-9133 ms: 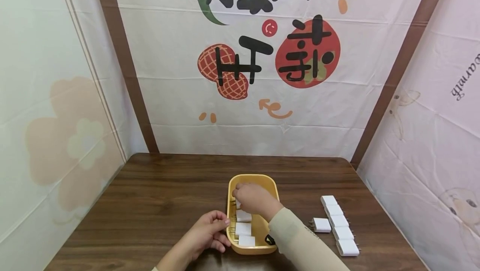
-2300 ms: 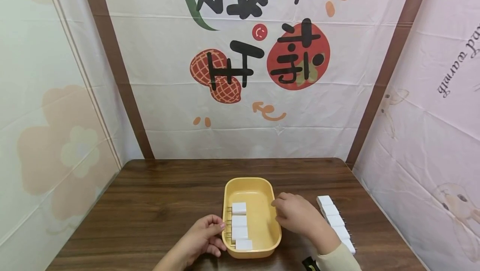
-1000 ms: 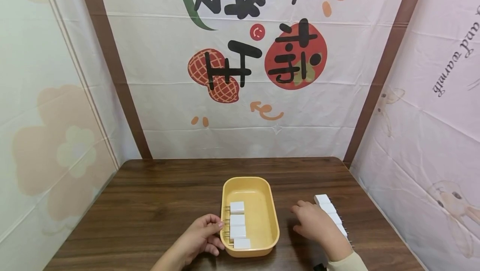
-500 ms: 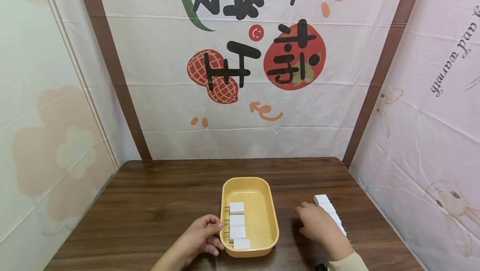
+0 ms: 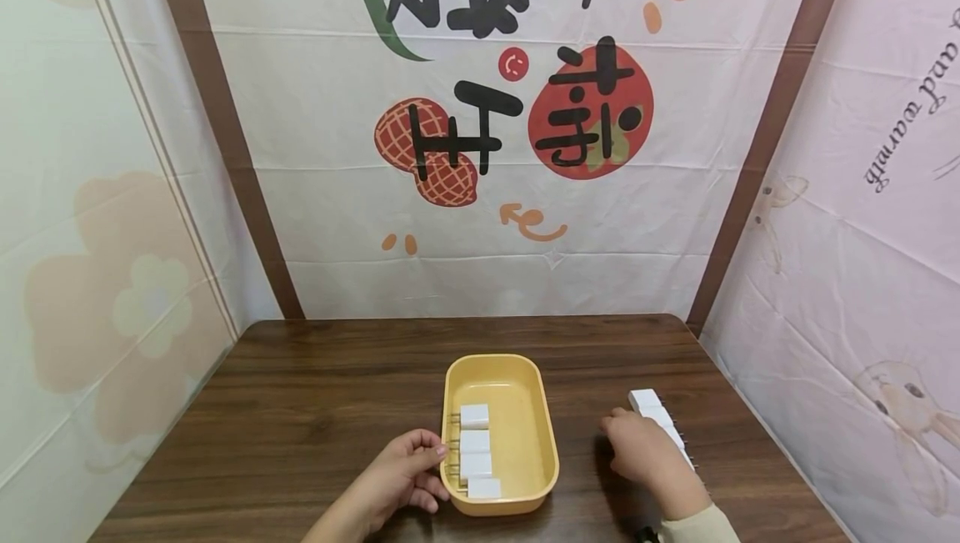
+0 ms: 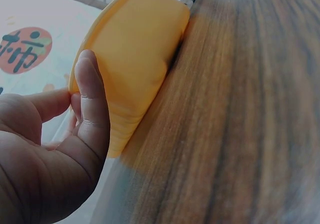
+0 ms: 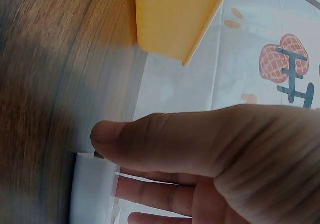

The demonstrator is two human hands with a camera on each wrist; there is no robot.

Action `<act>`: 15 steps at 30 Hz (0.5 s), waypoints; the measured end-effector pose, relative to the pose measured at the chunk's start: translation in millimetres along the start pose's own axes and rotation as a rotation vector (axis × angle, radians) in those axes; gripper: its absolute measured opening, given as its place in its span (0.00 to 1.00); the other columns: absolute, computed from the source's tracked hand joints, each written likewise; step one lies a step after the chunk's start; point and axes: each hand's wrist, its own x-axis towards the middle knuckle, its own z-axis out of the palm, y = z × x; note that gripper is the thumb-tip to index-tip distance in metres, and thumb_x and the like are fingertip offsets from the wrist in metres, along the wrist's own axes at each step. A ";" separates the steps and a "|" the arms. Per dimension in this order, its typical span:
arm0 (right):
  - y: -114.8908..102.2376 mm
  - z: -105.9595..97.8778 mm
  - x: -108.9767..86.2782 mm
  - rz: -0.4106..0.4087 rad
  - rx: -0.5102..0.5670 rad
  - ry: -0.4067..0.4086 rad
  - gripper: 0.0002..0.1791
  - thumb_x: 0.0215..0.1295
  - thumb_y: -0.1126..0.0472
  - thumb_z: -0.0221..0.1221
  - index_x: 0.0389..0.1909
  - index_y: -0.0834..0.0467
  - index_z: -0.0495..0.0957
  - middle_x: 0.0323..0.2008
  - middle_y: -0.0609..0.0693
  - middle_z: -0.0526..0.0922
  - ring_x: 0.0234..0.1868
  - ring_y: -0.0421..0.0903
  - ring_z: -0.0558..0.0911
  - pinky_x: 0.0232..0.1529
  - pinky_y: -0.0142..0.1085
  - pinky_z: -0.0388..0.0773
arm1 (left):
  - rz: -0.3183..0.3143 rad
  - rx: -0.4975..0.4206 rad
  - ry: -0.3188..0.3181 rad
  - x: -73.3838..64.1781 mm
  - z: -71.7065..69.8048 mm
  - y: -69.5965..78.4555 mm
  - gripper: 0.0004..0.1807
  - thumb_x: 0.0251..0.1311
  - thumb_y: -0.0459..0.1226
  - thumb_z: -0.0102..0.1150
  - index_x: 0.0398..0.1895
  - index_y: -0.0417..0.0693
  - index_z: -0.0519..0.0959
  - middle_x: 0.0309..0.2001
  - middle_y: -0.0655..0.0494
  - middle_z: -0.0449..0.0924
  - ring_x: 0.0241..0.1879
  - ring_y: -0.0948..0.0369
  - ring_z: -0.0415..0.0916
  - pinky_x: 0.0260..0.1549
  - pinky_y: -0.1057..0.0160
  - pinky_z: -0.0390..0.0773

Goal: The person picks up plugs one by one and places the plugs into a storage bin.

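My left hand is clamped on the rim of the yellow rounded-rectangular plastic tray, four white block-shaped plug adapters along its left wall, while my right hand is at the row of like adapters on the dark wood-grain table, pinched or merely touching I can't tell. Best, I judge, to grip one block by its flat sides, neighbours unjostled, prongs clear. Right wrist view shows my thumb over a block's end, masked from the head view, which alone shows the tray's contents.
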 end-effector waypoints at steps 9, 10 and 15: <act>5.0 1.0 -5.3 -0.007 -0.042 0.087 0.11 0.52 0.73 0.67 0.24 0.57 0.76 0.28 0.53 0.78 0.27 0.56 0.81 0.27 0.54 0.79 | 0.000 -0.003 0.002 -1.2 1.3 0.4 0.16 0.75 0.42 0.57 0.51 0.39 0.68 0.32 0.48 0.82 0.26 0.61 0.84 0.22 0.66 0.84; 5.7 1.0 -5.5 -0.004 -0.042 0.089 0.11 0.53 0.73 0.66 0.24 0.56 0.76 0.28 0.53 0.78 0.27 0.56 0.81 0.27 0.54 0.79 | 0.001 -0.003 0.003 -1.3 1.5 0.6 0.16 0.75 0.42 0.56 0.52 0.38 0.68 0.32 0.48 0.82 0.26 0.61 0.84 0.22 0.65 0.84; 8.0 1.4 -5.4 0.003 -0.037 0.062 0.12 0.51 0.74 0.67 0.24 0.55 0.76 0.29 0.52 0.79 0.28 0.55 0.81 0.28 0.54 0.80 | 0.002 -0.003 -0.001 -1.6 1.2 1.2 0.17 0.75 0.41 0.56 0.53 0.37 0.67 0.33 0.47 0.82 0.26 0.61 0.84 0.22 0.66 0.84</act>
